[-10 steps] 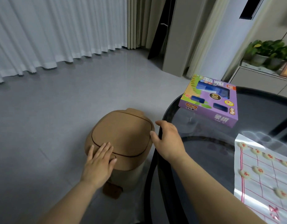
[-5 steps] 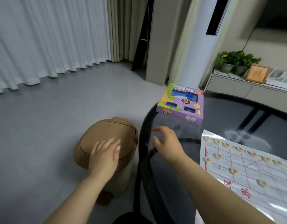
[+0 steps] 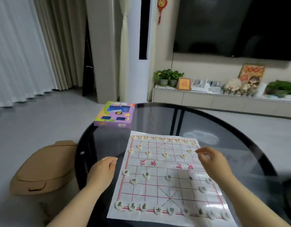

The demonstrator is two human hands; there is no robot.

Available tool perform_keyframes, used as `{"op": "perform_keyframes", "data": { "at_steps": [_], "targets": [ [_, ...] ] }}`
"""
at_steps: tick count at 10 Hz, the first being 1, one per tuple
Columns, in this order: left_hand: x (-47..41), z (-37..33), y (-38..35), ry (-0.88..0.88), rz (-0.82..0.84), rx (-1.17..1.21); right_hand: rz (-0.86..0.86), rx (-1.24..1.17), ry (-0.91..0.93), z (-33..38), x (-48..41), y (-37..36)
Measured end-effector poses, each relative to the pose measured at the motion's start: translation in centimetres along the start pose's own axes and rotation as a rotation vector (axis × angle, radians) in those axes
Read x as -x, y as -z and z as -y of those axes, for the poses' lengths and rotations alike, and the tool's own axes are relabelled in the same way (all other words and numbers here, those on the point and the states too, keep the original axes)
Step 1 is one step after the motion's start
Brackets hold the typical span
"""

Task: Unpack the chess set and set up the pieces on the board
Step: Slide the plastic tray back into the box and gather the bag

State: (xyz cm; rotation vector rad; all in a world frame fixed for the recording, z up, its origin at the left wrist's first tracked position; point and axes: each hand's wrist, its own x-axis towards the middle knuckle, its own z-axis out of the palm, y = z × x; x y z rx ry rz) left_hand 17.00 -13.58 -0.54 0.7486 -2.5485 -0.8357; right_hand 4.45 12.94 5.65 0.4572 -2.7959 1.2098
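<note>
The board (image 3: pixel 167 166) lies flat on the table (image 3: pixel 223 128), pieces (image 3: pixel 118 204) ranked at both ends; the right hand (image 3: pixel 213 163), loosely curled and empty, hovers just right of a far red piece (image 3: pixel 190 151); the left hand (image 3: pixel 103 171) rests slack beside the left edge.

both bare forearms reach in from the near edge, the left one from the near left, the right one from the near right. the left grip (image 3: pixel 102 171) lies palm down, its back up, fingers loosely folded under and holding nothing. the right grip (image 3: pixel 213 163) is farther out and higher, wrist bent, fingers (image 3: pixel 200 151) loosely curled toward the left, thumb and forefinger tips close. it is blurred, so a pinch cannot be told.
</note>
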Motion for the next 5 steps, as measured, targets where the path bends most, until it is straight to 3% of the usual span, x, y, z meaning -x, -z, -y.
{"op": "perform_keyframes", "data": {
  "at_steps": [2, 4, 5],
  "targets": [
    [1.0, 0.6, -1.0, -0.027, 0.098, -0.213, -0.051, 0.138, -0.145, -9.0, 2.2, 2.4],
    [0.8, 0.4, -1.2, -0.039, 0.117, -0.349, 0.021, 0.434, -0.121, -12.1, 2.4, 1.2],
    [1.0, 0.7, -1.4, -0.033, 0.094, -0.346, -0.018, 0.283, -0.190, -11.8, 2.3, 1.4]
  ]
}}
